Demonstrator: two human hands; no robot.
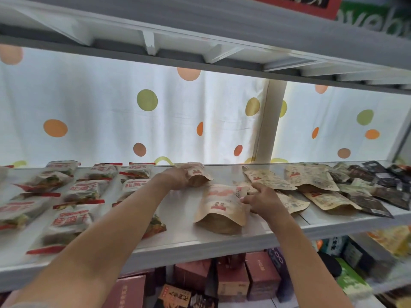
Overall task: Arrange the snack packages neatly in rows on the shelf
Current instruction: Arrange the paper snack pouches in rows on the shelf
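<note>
Two bare hands are reaching onto the white shelf (184,243) in the head view, the only view given. The left hand (178,177) is closing around a brown kraft pouch (196,174) at the back of the shelf, near the rear edge, fingers wrapping its top while the pouch's bottom is pointing toward the right. The right hand (262,200) is lying partly open, fingers spread and index finger extended, pressing on a kraft pouch under it (289,202); whether it is actually gripping that pouch cannot be told. Just left of the right hand, a larger kraft pouch with red print (222,207) is lying flat near the front of the shelf, apart from the one in the left hand.

To the right, more kraft pouches (311,176) are lying overlapped and askew, and beyond them dark packets (373,196) are piling loosely toward the shelf's right end. On the left, clear packets with red-edged labels (84,192) are lying in rows running front to back. Behind the shelf, a white curtain with coloured dots (146,100) is hanging backlit. Below, brown boxes (233,278) are standing on a lower level.
</note>
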